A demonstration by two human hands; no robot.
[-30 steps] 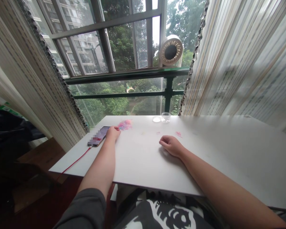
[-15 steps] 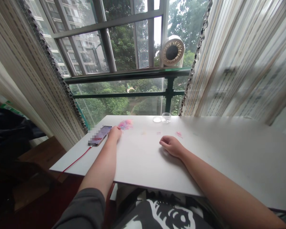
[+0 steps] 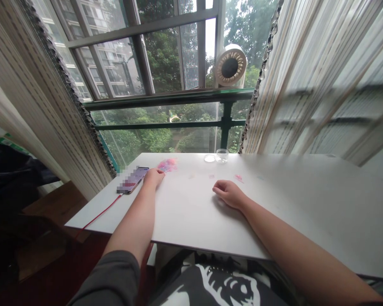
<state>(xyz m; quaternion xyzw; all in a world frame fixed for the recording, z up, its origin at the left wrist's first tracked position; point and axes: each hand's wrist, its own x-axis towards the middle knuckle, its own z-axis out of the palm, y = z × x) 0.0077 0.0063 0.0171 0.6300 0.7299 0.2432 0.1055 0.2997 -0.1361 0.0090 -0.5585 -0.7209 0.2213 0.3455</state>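
A loose pile of small pink, blue and orange pieces (image 3: 168, 164) lies on the white table, their kind too blurred to name. At its near edge is my left hand (image 3: 153, 176), thumb and fingertips pressed together; whatever may be between them is too small to make out. Resting on the table further right, my right hand (image 3: 230, 194) is curled closed, and nothing shows in it. Beyond it sit a small pink cluster (image 3: 238, 178), a pale pink piece (image 3: 211, 176) and a faint yellowish piece (image 3: 192, 176), set apart in a row with a faint bluish piece (image 3: 260, 177).
Left of my left hand lies a phone (image 3: 136, 178) with a red cable (image 3: 102, 213) running off the table (image 3: 185, 216). At the back edge stand a clear round container (image 3: 222, 156) and a clear lid (image 3: 210, 158). A white fan (image 3: 230, 66) is by the window.
The fingertips of my left hand have shifted slightly right along the pile's near edge. My right hand keeps its place, and the view has tilted a little.
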